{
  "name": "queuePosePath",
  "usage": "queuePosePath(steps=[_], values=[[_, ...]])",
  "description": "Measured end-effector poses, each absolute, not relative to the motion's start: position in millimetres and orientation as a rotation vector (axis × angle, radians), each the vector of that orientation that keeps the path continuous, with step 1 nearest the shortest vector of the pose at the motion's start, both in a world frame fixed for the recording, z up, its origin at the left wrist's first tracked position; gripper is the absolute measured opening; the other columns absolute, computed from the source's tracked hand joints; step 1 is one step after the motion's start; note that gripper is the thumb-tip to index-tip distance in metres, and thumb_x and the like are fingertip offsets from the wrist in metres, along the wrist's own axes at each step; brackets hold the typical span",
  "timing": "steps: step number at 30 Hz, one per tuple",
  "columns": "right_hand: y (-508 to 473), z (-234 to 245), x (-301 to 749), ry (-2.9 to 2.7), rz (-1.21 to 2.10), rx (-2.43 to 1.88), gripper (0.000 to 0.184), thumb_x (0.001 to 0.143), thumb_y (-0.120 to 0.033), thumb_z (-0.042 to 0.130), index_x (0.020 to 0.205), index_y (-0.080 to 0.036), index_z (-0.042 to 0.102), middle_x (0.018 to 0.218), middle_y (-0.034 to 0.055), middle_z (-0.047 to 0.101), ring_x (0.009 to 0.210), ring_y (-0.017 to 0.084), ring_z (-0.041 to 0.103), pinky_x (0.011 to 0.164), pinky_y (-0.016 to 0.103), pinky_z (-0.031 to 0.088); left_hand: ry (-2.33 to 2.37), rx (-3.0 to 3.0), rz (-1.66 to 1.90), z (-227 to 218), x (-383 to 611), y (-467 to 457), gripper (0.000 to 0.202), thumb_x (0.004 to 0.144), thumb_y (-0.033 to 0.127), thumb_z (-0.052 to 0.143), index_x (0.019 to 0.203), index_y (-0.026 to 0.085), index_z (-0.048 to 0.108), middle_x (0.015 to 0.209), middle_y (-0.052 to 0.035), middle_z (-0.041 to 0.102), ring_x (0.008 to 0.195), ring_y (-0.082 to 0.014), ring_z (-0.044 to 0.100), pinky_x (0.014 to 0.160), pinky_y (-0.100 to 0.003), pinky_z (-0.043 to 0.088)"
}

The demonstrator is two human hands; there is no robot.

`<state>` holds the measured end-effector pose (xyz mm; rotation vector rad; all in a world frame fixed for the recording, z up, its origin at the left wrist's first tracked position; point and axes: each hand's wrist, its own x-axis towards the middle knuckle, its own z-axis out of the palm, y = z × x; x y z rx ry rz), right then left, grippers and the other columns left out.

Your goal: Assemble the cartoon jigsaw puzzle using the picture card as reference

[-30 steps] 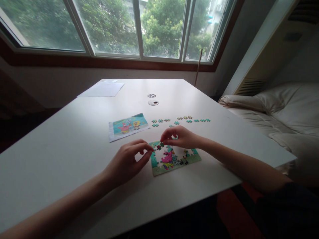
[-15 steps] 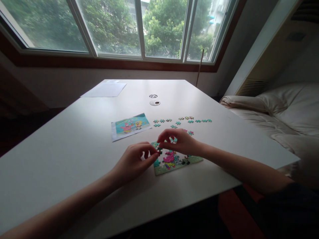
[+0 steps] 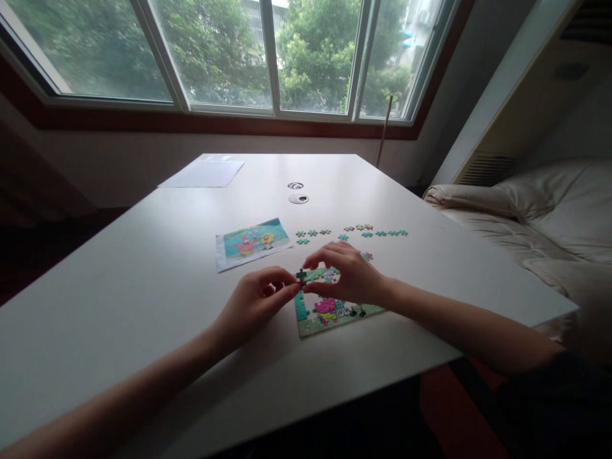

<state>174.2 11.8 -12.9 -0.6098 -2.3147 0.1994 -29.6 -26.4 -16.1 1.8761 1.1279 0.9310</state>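
A dark green jigsaw piece (image 3: 301,275) is pinched upright between the thumb and fingers of my left hand (image 3: 261,298), above the left edge of the puzzle. My right hand (image 3: 351,273) hovers over the puzzle, thumb and fingers apart, their tips close to the same piece; whether they touch it I cannot tell. Under both hands lies a partly assembled jigsaw puzzle (image 3: 327,312), with a pink figure and a pale green lower border. My right hand hides part of its middle and right side.
Loose jigsaw pieces (image 3: 381,233) lie in rows beyond the puzzle. A printed reference picture (image 3: 253,243) rests left of them. Farther back on the white table (image 3: 157,255) are two round flat items (image 3: 299,199) and white paper sheets (image 3: 203,173). A pale sofa (image 3: 516,210) stands at right.
My right fingers have spread apart around the held piece. The piece has risen slightly and stands more upright in my left hand, which has shifted up a little.
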Motion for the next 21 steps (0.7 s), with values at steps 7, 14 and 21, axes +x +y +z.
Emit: queuePosePath(steps=[7,14,21], values=[[12.6,-13.7,175.4,-2.330,0.037,-0.521,0.023,0.079,-0.039,0.063,0.088,-0.018,0.060,0.082,0.0021,0.068,0.077,0.014,0.060,0.072,0.027,0.039,1.119,1.837,0.909,-16.2,-29.2,-27.2,0.024,0.080,0.038,0.059,0.076,0.015,0.066,0.067,-0.0016,0.060,0.063,-0.0144,0.052,0.055,-0.024,0.041],[17.7,-12.7,179.8,-2.351,-0.122,-0.496,0.025,0.083,-0.042,0.057,0.087,-0.017,0.061,0.081,0.0023,0.069,0.074,0.013,0.059,0.070,0.027,0.036,1.111,1.900,0.892,-19.1,-29.5,-27.3,0.023,0.082,0.036,0.057,0.078,0.015,0.066,0.069,-0.0017,0.060,0.063,-0.0144,0.052,0.055,-0.024,0.041],[18.5,-14.0,180.9,-2.396,-0.206,-0.446,0.026,0.085,-0.041,0.054,0.089,-0.017,0.062,0.080,0.0021,0.069,0.072,0.013,0.057,0.070,0.027,0.035,1.114,1.997,0.855,-16.1,-27.2,-28.5,0.024,0.083,0.035,0.055,0.074,0.015,0.064,0.066,-0.0004,0.059,0.060,-0.0127,0.049,0.052,-0.022,0.037]])
